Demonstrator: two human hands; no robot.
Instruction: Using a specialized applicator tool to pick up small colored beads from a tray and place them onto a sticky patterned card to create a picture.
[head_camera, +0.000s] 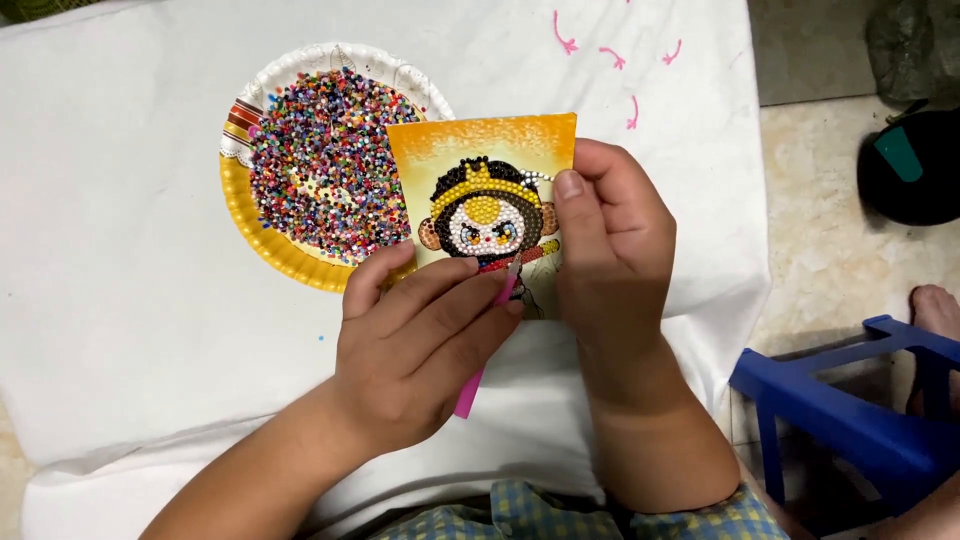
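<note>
From my remote view, the right hand (615, 235) pinches the right edge of a small rectangular orange card bearing a bead-mosaic monkey face (487, 200), thumb on the front, fingers behind, closed firmly on it. The card is held lifted above the white cloth-covered table (120, 300), its left part overlapping the rim of a yellow-bordered paper plate heaped with tiny multicoloured beads (320, 165), which lies at ten o'clock from the hands. The left hand (415, 350) is curled shut around a slim pink plastic applicator pen (470, 395), its tip meeting the card's lower portion. I judge the card light and thin, apt to flex; an edge grip clear of the beaded area suits it. The beads look loose and easily scattered. A blue plastic stool (850, 400) stands at four o'clock.
</note>
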